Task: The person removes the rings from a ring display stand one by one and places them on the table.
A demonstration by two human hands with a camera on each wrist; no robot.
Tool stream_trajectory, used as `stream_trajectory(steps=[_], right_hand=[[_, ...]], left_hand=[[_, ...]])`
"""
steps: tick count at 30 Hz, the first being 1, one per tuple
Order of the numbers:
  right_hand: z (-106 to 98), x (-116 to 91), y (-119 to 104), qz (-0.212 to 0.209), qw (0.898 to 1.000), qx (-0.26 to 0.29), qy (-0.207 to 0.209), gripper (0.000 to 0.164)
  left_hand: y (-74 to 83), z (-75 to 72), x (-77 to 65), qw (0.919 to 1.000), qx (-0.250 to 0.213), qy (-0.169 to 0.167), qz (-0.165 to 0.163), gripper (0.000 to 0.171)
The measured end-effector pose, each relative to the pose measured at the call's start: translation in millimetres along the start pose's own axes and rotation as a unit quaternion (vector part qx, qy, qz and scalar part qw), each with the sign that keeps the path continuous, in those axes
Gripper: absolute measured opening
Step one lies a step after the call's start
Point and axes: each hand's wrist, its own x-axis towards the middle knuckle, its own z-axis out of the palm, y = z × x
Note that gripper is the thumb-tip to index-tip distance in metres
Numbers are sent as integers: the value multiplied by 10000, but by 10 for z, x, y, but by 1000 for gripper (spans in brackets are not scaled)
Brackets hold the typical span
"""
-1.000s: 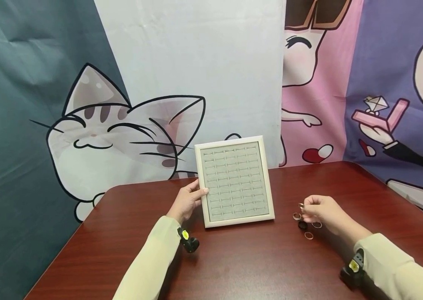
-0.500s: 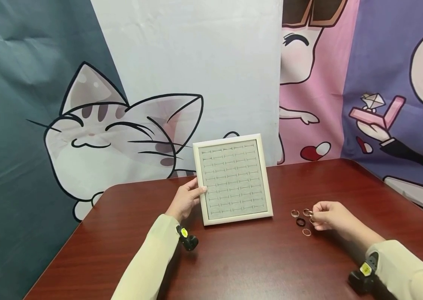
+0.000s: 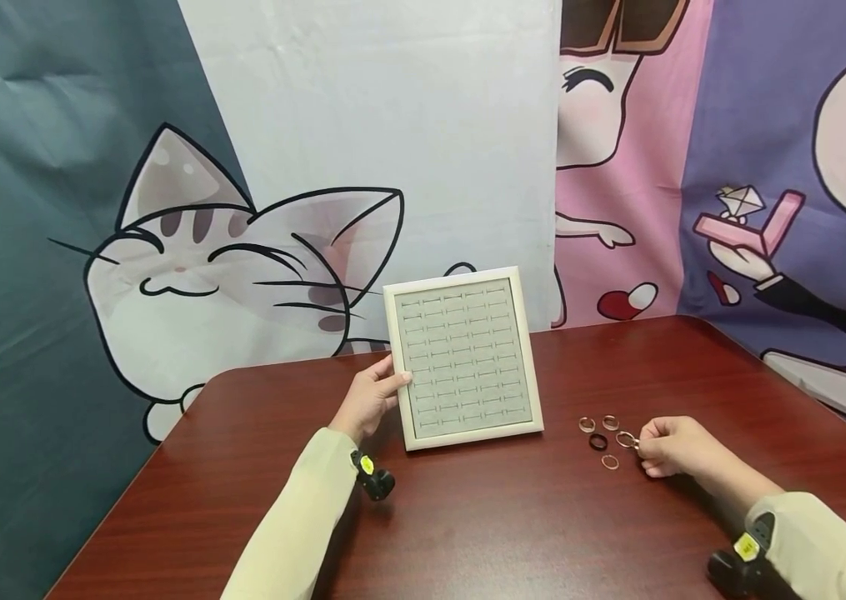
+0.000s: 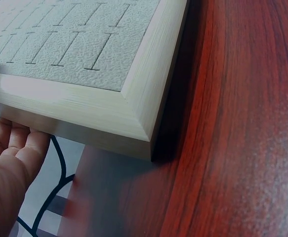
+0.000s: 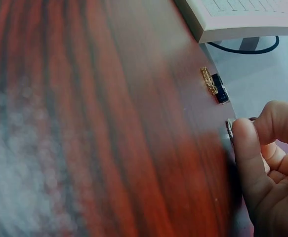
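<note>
While both hands rest on the dark red wooden table (image 3: 483, 517), the scene reads as follows.

Surroundings: a cartoon cat backdrop (image 3: 227, 267) hangs behind the table's far edge, with a pink and purple cartoon panel (image 3: 730, 167) to its right. Nothing lies between the two hands but bare tabletop.

Ring tray: a white-framed ring display tray (image 3: 463, 358) with a grey slotted pad is propped up, its far edge raised and its face tilted toward the person; its long axis runs away from the person. No rings sit in its slots.

Left hand: the left hand (image 3: 372, 400) grips the tray's left frame edge, thumb on the front and fingers (image 4: 15, 143) curled behind, as the left wrist view shows. The forearm, in a pale yellow sleeve (image 3: 295, 525), reaches in from below.

Loose rings: a small cluster of rings (image 3: 601, 440) lies flat on the table, just left of the right hand's fingertips and well right of the tray. One is black (image 3: 598, 442); the others are gold-toned.

Right hand: the right hand (image 3: 673, 450) rests on the table, knuckles up, thumb and forefinger pinching the nearest thin ring (image 3: 625, 439); the right wrist view shows the fingertip (image 5: 242, 133) against the ring's edge.
</note>
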Motion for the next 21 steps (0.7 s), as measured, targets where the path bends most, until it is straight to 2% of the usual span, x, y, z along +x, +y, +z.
stream_trajectory(steps=[21], right_hand=[[-6, 12, -15, 177, 9993, -337, -5, 9]], left_hand=[[-19, 3, 9, 10000, -51, 31, 42, 44]])
